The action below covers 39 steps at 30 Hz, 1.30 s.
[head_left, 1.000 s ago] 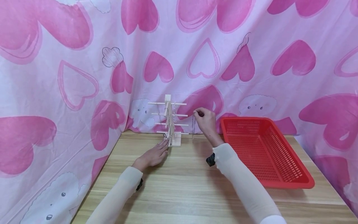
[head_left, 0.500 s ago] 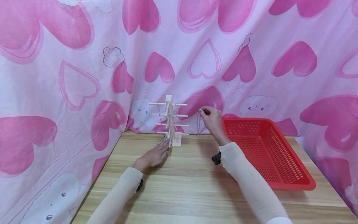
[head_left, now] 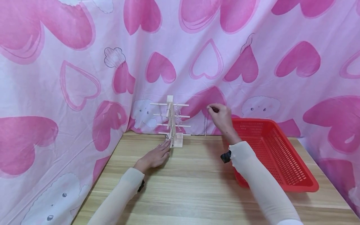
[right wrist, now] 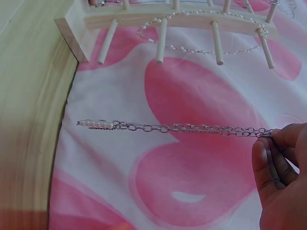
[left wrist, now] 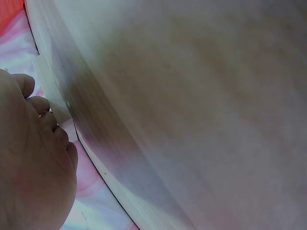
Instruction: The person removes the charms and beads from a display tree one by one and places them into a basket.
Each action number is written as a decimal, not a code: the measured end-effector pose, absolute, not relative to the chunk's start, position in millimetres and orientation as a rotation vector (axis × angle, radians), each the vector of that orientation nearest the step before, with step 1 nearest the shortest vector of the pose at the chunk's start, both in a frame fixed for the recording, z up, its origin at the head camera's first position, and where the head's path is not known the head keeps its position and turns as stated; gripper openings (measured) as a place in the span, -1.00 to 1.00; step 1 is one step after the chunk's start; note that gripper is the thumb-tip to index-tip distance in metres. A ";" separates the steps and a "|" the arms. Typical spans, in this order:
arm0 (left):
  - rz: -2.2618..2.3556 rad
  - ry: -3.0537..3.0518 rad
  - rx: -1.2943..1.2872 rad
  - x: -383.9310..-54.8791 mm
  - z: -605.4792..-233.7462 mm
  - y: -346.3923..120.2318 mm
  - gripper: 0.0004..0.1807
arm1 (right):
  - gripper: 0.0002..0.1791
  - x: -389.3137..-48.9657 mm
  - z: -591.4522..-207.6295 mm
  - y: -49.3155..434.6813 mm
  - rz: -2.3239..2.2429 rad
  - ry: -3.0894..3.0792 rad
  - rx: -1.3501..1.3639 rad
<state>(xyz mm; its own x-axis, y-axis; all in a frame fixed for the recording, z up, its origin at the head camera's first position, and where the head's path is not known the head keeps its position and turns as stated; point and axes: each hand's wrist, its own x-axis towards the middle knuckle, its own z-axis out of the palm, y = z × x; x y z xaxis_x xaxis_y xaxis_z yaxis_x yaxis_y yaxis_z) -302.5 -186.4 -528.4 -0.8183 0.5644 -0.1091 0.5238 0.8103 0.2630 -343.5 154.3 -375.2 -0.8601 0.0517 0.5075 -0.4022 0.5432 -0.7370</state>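
My right hand (head_left: 222,117) pinches a silver chain necklace (right wrist: 168,128) between thumb and fingers. The necklace hangs doubled in the air, with a row of white pearl beads at its lower end. To its left stands a pale wooden rack (head_left: 178,142) with several crosswise pegs. From a top peg of this rack hangs a beaded pearl necklace (right wrist: 181,49); thin chains hang on other pegs. My left hand (head_left: 156,156) rests at the foot of the rack, fingers extended and touching it. The left wrist view shows this hand at its edge, its fingertips partly hidden.
A red perforated basket (head_left: 303,187) stands at the right of the wooden table (head_left: 191,187), partly behind my right forearm. A pink heart-patterned cloth (head_left: 206,59) hangs close behind the rack and along the left side.
My right hand has moved to the right, away from the rack, with the chain necklace still pinched and swinging below it. The left hand has stayed at the foot of the rack.
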 end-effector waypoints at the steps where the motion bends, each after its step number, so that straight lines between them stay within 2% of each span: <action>1: 0.318 2.814 0.851 -302.7 -528.8 -186.4 -0.32 | -0.76 -343.3 -373.8 155.4 1.259 -2.307 0.290; 29: 0.299 2.811 0.839 -304.2 -527.4 -185.7 -0.32 | -0.77 -334.5 -341.6 198.1 1.103 -2.231 0.332; 39: 0.303 2.828 0.916 -302.9 -528.9 -186.8 -0.33 | -0.76 -330.3 -331.1 215.3 1.041 -2.217 0.298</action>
<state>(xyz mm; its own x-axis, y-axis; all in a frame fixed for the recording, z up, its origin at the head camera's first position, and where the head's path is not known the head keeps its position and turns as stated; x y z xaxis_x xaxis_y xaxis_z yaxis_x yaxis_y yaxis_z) -302.9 -186.8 -528.9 -0.8012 0.5925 -0.0832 0.5615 0.7926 0.2376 -330.3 215.3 -331.1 -0.7552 0.0700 0.6517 -0.4568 0.6569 -0.5998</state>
